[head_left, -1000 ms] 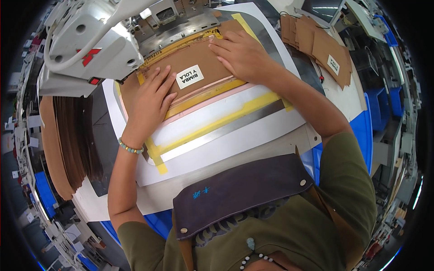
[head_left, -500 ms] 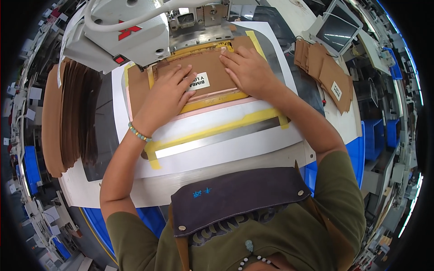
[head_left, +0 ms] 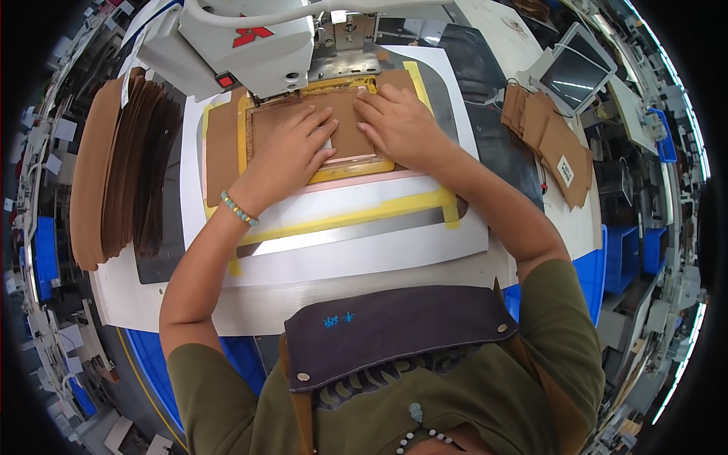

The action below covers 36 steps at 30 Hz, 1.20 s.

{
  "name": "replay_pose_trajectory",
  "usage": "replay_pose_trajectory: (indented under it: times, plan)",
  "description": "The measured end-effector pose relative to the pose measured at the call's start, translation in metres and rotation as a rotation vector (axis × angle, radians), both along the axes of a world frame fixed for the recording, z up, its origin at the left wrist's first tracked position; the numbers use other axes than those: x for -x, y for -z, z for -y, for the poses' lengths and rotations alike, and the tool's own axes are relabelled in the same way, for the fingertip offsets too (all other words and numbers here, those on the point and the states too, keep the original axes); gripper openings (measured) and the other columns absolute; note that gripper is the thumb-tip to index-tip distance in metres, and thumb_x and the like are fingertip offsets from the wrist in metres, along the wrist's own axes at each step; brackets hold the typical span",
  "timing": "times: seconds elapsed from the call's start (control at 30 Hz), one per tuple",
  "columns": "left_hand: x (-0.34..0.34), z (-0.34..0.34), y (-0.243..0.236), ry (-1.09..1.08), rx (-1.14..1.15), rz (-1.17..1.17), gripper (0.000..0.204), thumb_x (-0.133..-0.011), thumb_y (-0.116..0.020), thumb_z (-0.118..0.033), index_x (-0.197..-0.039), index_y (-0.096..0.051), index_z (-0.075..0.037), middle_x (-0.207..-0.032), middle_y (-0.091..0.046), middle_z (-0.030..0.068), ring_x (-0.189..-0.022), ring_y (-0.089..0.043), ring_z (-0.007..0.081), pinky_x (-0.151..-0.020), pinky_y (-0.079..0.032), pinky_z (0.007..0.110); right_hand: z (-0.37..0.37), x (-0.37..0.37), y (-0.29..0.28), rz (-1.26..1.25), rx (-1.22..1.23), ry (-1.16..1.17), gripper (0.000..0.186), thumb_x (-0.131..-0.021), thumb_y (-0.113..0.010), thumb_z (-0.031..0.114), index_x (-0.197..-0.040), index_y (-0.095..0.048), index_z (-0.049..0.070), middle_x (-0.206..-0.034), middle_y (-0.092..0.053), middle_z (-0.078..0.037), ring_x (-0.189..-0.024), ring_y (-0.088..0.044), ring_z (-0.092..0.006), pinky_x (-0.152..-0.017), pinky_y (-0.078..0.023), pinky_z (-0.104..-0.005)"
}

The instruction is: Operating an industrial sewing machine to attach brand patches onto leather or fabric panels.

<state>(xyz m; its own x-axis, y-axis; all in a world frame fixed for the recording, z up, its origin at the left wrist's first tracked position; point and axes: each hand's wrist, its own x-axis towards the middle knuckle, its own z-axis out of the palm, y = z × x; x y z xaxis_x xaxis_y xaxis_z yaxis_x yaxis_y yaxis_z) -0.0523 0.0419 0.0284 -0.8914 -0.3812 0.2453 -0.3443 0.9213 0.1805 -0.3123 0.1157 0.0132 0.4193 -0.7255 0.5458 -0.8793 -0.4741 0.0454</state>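
My left hand (head_left: 294,152) lies flat on a brown panel (head_left: 292,117), fingers stretched out toward the machine. Opposite it, my right hand (head_left: 400,129) rests on the panel's right part, also with spread fingers. A yellow frame (head_left: 345,172) surrounds this part of the panel. Most of a white label (head_left: 328,143) on the panel is hidden beneath the left fingers. Just beyond the frame stands a white sewing machine head (head_left: 265,57) with a metal plate (head_left: 347,66). Underneath is a white sheet (head_left: 356,246) with yellow tape strips (head_left: 349,212) and a metal strip.
On the left stands a thick stack of brown panels (head_left: 114,171). Several brown pieces (head_left: 557,140), one with a white label, lie at the right beside a small screen (head_left: 576,68). Blue bins (head_left: 620,258) sit below the table's right side.
The white sheet, frame and panel have shifted left relative to the machine, both hands moving along on them. My left fingers now cover most of the label, which showed more before.
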Motion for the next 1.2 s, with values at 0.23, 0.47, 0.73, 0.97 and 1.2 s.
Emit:
replay_pose_trajectory:
  times: [0.23, 0.47, 0.73, 0.97, 1.2]
  plan:
    - [-0.004, 0.001, 0.005, -0.015, -0.015, -0.001, 0.047, -0.105, -0.067, -0.022, -0.145, -0.063, 0.002, -0.155, -0.058, 0.0167, -0.146, -0.052, 0.0375, -0.122, -0.042, 0.046, 0.009, -0.019, 0.002, -0.061, -0.078, 0.029, 0.027, -0.100, -0.071, 0.025, -0.118, -0.072, 0.005, -0.131, -0.072, -0.008, -0.111, -0.061, -0.0243, -0.089, -0.048, -0.0386]
    - [-0.017, 0.007, 0.007, -0.030, -0.038, -0.045, 0.046, -0.104, -0.067, -0.019, -0.144, -0.063, 0.003, -0.155, -0.059, 0.0182, -0.144, -0.053, 0.0380, -0.121, -0.044, 0.045, 0.018, -0.041, 0.002, -0.126, -0.122, 0.056, 0.030, -0.102, -0.068, 0.030, -0.117, -0.074, 0.005, -0.131, -0.073, -0.008, -0.113, -0.062, -0.0239, -0.089, -0.049, -0.0387]
    - [-0.026, 0.010, 0.002, -0.080, -0.045, -0.055, 0.044, -0.104, -0.065, -0.014, -0.145, -0.062, 0.003, -0.153, -0.060, 0.0170, -0.143, -0.055, 0.0358, -0.119, -0.046, 0.043, 0.029, -0.056, 0.016, -0.041, 0.003, -0.024, 0.030, -0.102, -0.065, 0.032, -0.113, -0.074, 0.006, -0.115, -0.072, -0.006, -0.111, -0.061, -0.0235, -0.086, -0.047, -0.0399]
    - [-0.037, 0.015, 0.004, -0.105, -0.045, -0.045, 0.042, -0.104, -0.063, -0.010, -0.144, -0.063, 0.002, -0.148, -0.063, 0.0157, -0.137, -0.057, 0.0361, -0.114, -0.050, 0.043, 0.002, -0.046, -0.005, -0.026, -0.163, -0.075, 0.041, -0.106, -0.063, 0.033, -0.134, -0.072, 0.005, -0.142, -0.069, -0.006, -0.124, -0.060, -0.0238, -0.101, -0.048, -0.0387]
    - [-0.037, 0.017, 0.008, -0.106, -0.009, -0.076, 0.040, -0.104, -0.062, -0.008, -0.143, -0.064, 0.000, -0.144, -0.065, 0.0162, -0.133, -0.059, 0.0373, -0.114, -0.049, 0.043, -0.009, -0.041, -0.029, 0.117, -0.339, -0.149, 0.039, -0.106, -0.064, 0.028, -0.137, -0.070, 0.005, -0.144, -0.069, -0.007, -0.131, -0.058, -0.0271, -0.110, -0.046, -0.0417]
